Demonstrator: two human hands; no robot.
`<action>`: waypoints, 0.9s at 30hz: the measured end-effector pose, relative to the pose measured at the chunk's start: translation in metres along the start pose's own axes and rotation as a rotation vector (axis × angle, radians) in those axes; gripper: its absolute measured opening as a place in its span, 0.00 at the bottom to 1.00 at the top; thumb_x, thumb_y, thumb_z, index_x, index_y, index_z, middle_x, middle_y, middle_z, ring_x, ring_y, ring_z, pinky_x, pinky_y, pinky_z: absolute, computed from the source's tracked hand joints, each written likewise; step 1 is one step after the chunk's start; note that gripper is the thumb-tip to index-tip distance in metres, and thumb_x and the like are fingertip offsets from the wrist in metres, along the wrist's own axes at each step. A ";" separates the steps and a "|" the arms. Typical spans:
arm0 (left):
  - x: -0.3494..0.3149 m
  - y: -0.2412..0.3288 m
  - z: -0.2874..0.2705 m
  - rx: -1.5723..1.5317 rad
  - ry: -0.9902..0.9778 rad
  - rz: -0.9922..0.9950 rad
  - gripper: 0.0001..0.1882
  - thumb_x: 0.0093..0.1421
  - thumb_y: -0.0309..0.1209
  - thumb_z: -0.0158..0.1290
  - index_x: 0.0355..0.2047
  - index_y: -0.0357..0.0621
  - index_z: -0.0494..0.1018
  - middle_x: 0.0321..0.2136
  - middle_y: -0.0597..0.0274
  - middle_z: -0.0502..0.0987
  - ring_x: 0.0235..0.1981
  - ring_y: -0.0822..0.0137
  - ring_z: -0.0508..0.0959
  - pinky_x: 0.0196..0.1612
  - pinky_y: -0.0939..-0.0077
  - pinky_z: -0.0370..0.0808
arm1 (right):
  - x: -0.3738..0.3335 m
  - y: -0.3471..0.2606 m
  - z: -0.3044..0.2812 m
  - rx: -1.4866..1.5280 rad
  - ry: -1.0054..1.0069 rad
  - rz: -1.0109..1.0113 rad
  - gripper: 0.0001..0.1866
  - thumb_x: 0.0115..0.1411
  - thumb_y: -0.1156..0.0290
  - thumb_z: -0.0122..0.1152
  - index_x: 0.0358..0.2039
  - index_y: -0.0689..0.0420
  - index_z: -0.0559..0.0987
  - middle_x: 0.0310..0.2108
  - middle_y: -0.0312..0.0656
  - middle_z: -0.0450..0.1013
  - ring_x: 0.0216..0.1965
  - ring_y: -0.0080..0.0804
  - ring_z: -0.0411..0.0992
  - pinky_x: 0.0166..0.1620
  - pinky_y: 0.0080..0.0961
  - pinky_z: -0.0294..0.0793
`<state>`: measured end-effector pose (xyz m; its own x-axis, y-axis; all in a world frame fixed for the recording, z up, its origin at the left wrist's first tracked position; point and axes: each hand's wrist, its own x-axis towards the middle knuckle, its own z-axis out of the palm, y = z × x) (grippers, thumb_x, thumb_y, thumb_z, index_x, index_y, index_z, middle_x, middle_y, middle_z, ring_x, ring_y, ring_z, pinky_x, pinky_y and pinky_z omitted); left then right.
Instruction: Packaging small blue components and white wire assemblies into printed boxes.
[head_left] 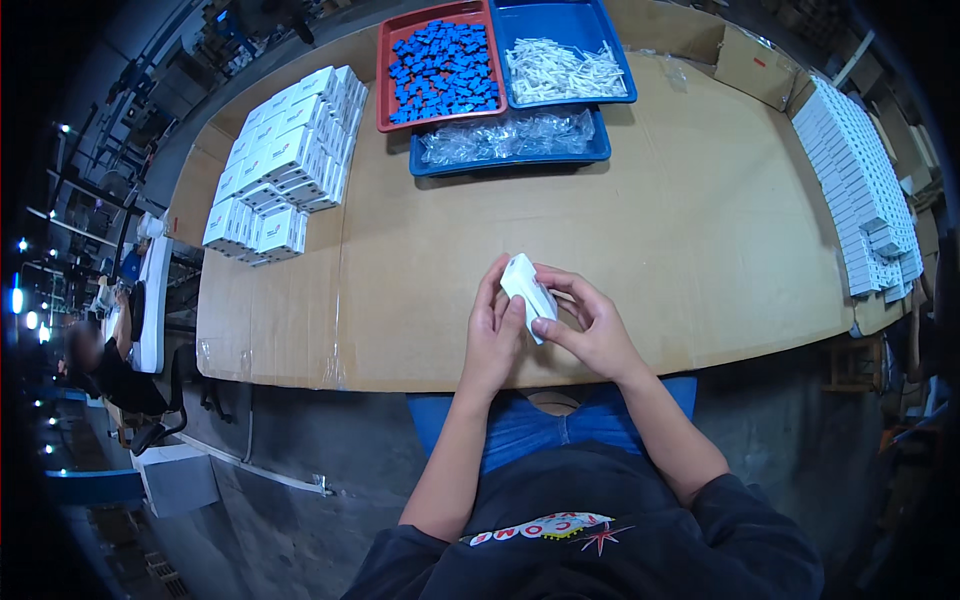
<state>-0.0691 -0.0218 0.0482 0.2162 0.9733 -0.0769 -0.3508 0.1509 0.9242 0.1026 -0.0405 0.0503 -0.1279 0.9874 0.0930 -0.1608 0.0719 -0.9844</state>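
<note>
We observe both hands raised just above the near edge of the bench [700,230], which is covered in brown cardboard. Between them sits a small white box [527,292], tilted, with its upper end pointing away from us. Our left hand [493,335] has its grip clenched on the box from the left side, fingers upright along that side. Our right hand [590,325] grasps the same box from the right, thumb and forefinger pinching its lower end; we cannot tell whether a flap is open. At the far edge of the bench stands a red tray [385,90] filled with small blue pieces [445,70]. Just beside it on the right is a blue tray [620,75] holding thin white pieces [560,68]. In front of these two a second blue tray [600,148] carries clear plastic bags [505,137]. On the far left of the bench a stack of white boxes [285,165] lies in rows, well apart from the hands. Along the right edge a long row of flat white boxes [860,190] is laid out. Another person [105,365] sits at a separate station at the left.
</note>
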 end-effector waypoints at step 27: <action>0.002 0.008 -0.007 -0.227 -0.006 0.104 0.47 0.62 0.31 0.66 0.76 0.38 0.51 0.59 0.54 0.73 0.59 0.65 0.75 0.63 0.71 0.71 | 0.001 -0.007 -0.005 -0.374 0.239 -0.154 0.14 0.74 0.69 0.57 0.51 0.65 0.82 0.30 0.42 0.78 0.28 0.18 0.70 0.31 0.21 0.70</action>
<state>-0.0779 -0.0178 0.0531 0.1735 0.9847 0.0171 -0.5668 0.0857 0.8194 0.1086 -0.0392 0.0568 0.1059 0.9628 0.2487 0.2089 0.2230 -0.9522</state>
